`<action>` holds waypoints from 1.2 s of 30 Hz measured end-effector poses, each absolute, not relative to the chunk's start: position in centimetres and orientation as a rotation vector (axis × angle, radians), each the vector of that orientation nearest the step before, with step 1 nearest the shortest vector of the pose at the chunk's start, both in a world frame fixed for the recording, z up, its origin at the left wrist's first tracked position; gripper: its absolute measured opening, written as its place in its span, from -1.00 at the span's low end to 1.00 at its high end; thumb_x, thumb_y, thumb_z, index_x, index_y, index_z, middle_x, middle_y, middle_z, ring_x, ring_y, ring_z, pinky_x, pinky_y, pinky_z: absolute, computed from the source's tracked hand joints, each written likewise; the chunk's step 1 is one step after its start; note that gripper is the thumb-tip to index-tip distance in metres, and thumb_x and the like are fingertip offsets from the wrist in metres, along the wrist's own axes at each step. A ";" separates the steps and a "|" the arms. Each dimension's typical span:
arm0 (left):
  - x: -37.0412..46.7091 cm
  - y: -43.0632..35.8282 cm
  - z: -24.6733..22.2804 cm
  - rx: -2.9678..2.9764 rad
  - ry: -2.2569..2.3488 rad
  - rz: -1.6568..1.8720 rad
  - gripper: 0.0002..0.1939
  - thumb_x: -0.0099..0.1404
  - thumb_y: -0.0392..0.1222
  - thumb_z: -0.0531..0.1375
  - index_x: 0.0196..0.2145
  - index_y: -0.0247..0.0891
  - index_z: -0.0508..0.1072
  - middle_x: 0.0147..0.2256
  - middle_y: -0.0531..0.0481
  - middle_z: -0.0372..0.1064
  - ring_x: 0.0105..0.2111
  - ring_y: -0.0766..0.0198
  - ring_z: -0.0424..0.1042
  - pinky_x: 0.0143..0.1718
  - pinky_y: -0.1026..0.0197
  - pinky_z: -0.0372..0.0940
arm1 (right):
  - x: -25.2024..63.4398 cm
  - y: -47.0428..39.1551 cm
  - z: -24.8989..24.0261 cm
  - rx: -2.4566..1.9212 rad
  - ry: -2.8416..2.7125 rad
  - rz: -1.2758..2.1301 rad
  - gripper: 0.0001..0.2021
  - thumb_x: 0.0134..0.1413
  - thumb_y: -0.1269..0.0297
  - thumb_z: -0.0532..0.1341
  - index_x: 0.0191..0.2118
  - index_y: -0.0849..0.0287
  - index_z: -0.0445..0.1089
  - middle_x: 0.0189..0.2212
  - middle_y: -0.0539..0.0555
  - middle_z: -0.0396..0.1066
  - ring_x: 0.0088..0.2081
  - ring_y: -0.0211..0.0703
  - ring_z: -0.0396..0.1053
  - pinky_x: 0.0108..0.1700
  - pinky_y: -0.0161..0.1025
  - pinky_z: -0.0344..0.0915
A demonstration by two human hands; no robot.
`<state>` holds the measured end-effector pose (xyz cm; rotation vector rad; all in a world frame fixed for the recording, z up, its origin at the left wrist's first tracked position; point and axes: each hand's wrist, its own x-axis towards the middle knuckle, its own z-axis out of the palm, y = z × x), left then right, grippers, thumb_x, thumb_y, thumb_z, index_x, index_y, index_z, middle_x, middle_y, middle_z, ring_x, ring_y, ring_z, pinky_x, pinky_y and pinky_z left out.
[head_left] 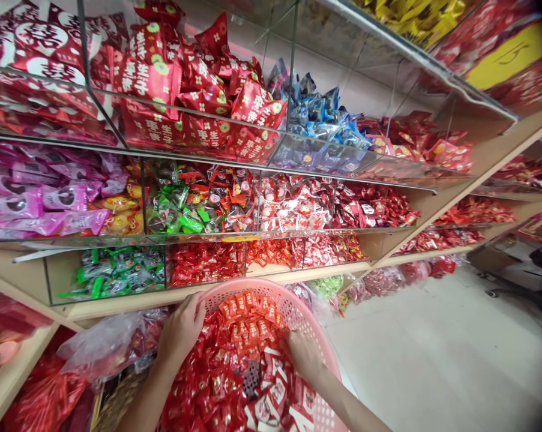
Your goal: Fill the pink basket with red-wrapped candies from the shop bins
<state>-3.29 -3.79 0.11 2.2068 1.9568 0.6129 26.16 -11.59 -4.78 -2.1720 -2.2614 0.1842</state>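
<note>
A round pink perforated plastic basket (327, 351) is in front of me, below the shelves. It holds many small wrapped candies: red ones (203, 372) on the left, orange-red packets (252, 309) towards the far side, and red-and-white ones (275, 390) on the near right. My left hand (183, 327) is closed over the basket's left rim. Inside the right wall, my right hand (304, 354) reaches down among the candies with its fingers curled. Its fingertips are partly hidden and slightly blurred, so what they hold does not show.
Wooden shelves with clear dividers rise ahead, filled with large red packets (203, 90), blue sweets (325, 114), pink-purple packets (41, 192) and green-wrapped candies (117, 273). Plastic bags (113, 348) lie below at left. Tiled floor (424, 354) stretches right towards a dark wheeled chair base (529, 291).
</note>
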 end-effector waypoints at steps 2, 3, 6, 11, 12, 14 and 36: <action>-3.3 -3.8 0.1 2.216 1.952 0.622 -0.67 0.31 -0.12 -0.12 -0.07 -0.17 0.32 -0.10 0.01 0.43 -0.21 0.24 0.46 -0.28 0.29 0.26 | 26.6 -11.1 -3.8 -2.177 -2.257 0.214 -0.80 0.12 0.46 0.01 -0.43 0.20 0.34 -0.46 0.09 0.42 -0.41 -0.20 0.35 -0.39 -0.31 0.08; -3.3 -3.8 0.1 2.220 1.948 0.628 -0.66 0.31 -0.12 -0.12 -0.06 -0.17 0.32 -0.10 0.01 0.43 -0.21 0.24 0.45 -0.27 0.29 0.26 | 26.9 -10.8 -3.3 -2.184 -2.232 0.227 -0.78 0.14 0.47 -0.01 -0.43 0.21 0.33 -0.48 0.09 0.41 -0.42 -0.21 0.35 -0.40 -0.31 0.06; -3.3 -3.6 -0.1 2.222 1.935 0.652 -0.66 0.31 -0.12 -0.12 -0.06 -0.18 0.32 -0.10 -0.01 0.43 -0.20 0.24 0.45 -0.25 0.29 0.26 | 27.8 -10.1 -1.8 -2.188 -2.125 0.249 -0.81 0.13 0.47 -0.01 -0.40 0.22 0.32 -0.49 0.08 0.40 -0.43 -0.21 0.35 -0.42 -0.31 0.04; -3.3 -3.6 -0.2 2.200 1.919 0.663 -0.65 0.31 -0.12 -0.12 -0.06 -0.18 0.32 -0.09 -0.02 0.42 -0.18 0.24 0.44 -0.23 0.29 0.27 | 28.1 -10.3 -2.2 -2.109 -2.193 0.291 -0.90 0.01 0.47 0.13 -0.30 0.23 0.32 -0.44 0.08 0.41 -0.37 -0.17 0.35 -0.37 -0.30 0.11; -3.3 -3.6 -0.2 2.197 1.919 0.662 -0.65 0.31 -0.12 -0.12 -0.06 -0.18 0.32 -0.09 -0.02 0.42 -0.18 0.24 0.44 -0.23 0.29 0.27 | 27.8 -10.4 -2.6 -2.106 -2.229 0.298 -0.87 -0.01 0.46 0.15 -0.27 0.24 0.33 -0.42 0.09 0.42 -0.36 -0.16 0.35 -0.36 -0.29 0.14; -3.4 -3.7 -0.2 2.196 1.920 0.668 -0.66 0.30 -0.13 -0.11 -0.06 -0.18 0.33 -0.10 -0.01 0.43 -0.20 0.24 0.44 -0.24 0.29 0.27 | 27.3 -10.5 -3.5 -2.121 -2.277 0.288 -0.78 -0.01 0.41 0.18 -0.17 0.28 0.33 -0.37 0.14 0.43 -0.31 -0.11 0.37 -0.31 -0.27 0.19; -3.6 -3.4 -0.7 2.223 1.915 0.716 -0.68 0.29 -0.13 -0.09 -0.09 -0.16 0.35 -0.11 0.01 0.44 -0.21 0.26 0.45 -0.26 0.31 0.29 | 28.0 3.4 3.1 -2.204 -1.886 0.209 -0.78 0.15 0.22 0.07 -0.12 0.18 0.27 -0.41 0.06 0.44 -0.33 -0.20 0.37 -0.37 -0.34 0.06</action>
